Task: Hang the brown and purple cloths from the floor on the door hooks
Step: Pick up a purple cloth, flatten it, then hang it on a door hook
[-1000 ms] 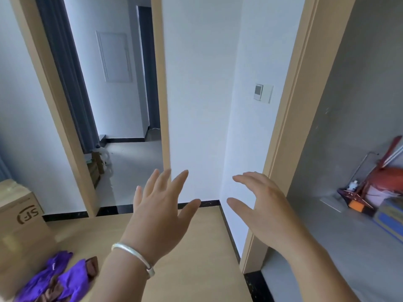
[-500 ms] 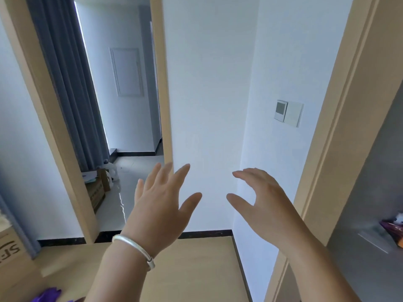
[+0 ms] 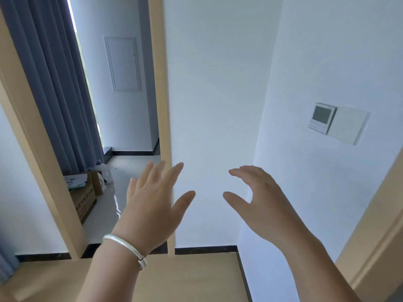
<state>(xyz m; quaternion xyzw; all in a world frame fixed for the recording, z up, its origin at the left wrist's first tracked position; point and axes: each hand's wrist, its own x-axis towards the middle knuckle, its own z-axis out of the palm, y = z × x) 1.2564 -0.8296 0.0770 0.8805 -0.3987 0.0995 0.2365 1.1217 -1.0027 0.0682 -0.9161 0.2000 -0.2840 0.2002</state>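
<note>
My left hand is raised in front of me with fingers spread and straight, a silver bangle on its wrist, holding nothing. My right hand hovers beside it, palm down, fingers loosely bent and empty. Neither the brown cloth nor the purple cloth is in the head view, and no door hooks show.
A white wall faces me, with a wooden door frame to its left opening onto a tiled room with a grey curtain and a cardboard box. A thermostat and switch plate sit on the right wall. Wooden floor lies below.
The view has tilted upward, so the purple and brown cloths and the box at lower left have left the frame. Both hands stay raised and empty in the same pose.
</note>
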